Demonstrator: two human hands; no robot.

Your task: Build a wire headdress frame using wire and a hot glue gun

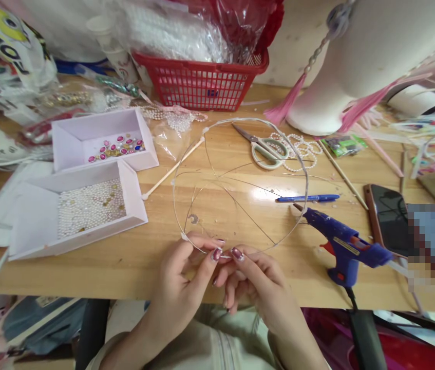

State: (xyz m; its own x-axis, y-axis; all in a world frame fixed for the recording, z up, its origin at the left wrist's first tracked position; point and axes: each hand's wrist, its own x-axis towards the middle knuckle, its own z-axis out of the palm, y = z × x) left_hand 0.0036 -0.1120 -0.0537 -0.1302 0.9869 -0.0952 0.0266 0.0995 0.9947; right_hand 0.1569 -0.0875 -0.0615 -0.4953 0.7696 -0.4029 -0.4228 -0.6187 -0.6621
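Note:
A thin wire hoop (307,177), with finer wires crossing inside it, is held over the front of the wooden table. My left hand (186,280) pinches the near side of the hoop between thumb and fingers. Close beside it, my right hand (258,280) pinches the same stretch of wire, thumb on top and the other fingers curled below. The thumb tips almost meet. Under and beyond the hoop lie scissors (267,153) with pale handles, a white bead string (304,154) and a blue pen (317,198).
Right of the hoop lies a blue hot glue gun (346,241), with a phone (389,218) beyond it. White boxes hold pearl beads (90,208) and pink gems (120,146) on the left. A red basket (205,85) and a white stand (317,103) with pink tassels stand behind.

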